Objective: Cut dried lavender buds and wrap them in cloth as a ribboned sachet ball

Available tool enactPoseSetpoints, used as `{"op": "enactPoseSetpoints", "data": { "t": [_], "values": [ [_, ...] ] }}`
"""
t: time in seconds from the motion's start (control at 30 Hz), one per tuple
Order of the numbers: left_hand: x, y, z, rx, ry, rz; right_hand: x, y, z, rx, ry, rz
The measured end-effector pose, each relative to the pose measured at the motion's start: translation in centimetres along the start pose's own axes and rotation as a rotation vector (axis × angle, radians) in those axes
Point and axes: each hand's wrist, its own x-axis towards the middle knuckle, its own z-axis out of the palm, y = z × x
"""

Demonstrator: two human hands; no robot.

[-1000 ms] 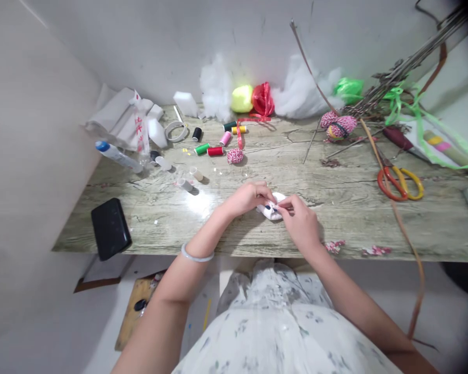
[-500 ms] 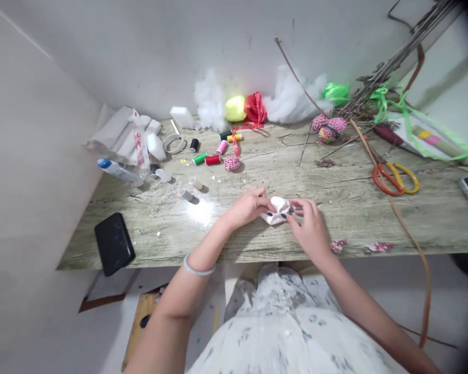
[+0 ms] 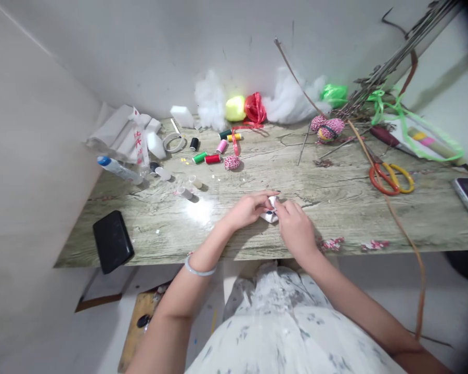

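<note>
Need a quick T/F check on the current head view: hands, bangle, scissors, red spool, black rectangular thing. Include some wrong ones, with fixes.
1. The left hand and right hand both touch the white cloth. True.
2. Both scissors handles are blue. False: the scissors have one orange and one yellow handle.
3. The bangle is on the left arm. True.
4. The red spool stands upright. False: the red spool lies on its side.

Garment: white, printed with small, scattered grey-green floral sprigs; fabric creased toward the lap. Left forearm: bare, fitted with one smooth, slim, pale grey-blue bangle. Right forearm: bare, unadorned. Visible fingernails: dark.
</note>
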Motion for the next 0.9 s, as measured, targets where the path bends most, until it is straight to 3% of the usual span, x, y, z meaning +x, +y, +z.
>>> {"op": "enactPoseSetpoints", "data": {
  "t": [0.13, 0.27, 0.53, 0.7, 0.8, 0.9],
  "values": [
    [-0.1, -0.1, 0.5, -0.035, 0.039, -0.042, 0.2, -0.3, 0.1, -0.063, 0.003, -0.043],
    [-0.3, 0.1, 0.9, 0.026, 0.064, -0.096, 0.6, 0.9, 0.1, 0.007, -0.017, -0.059],
    [0.2, -0.2, 2.2, 0.384, -0.068, 0.177, 0.9, 1.7, 0.1, 0.138, -0.009, 0.003],
    [1.7, -1.3, 3.1, 0.521, -0.033, 0.098, 1.1, 2.7, -0.2, 0.371, -0.052, 0.065],
    [2.3, -1.2, 2.3, 0.374, 0.095, -0.02, 1.0, 4.3, -0.6, 0.716, -0.097, 0.105],
    [2.9, -0.5, 1.0, -0.087, 0.369, -0.236, 0.8, 5.6, -1.0, 0.977, 0.016, 0.268]
  ]
}}
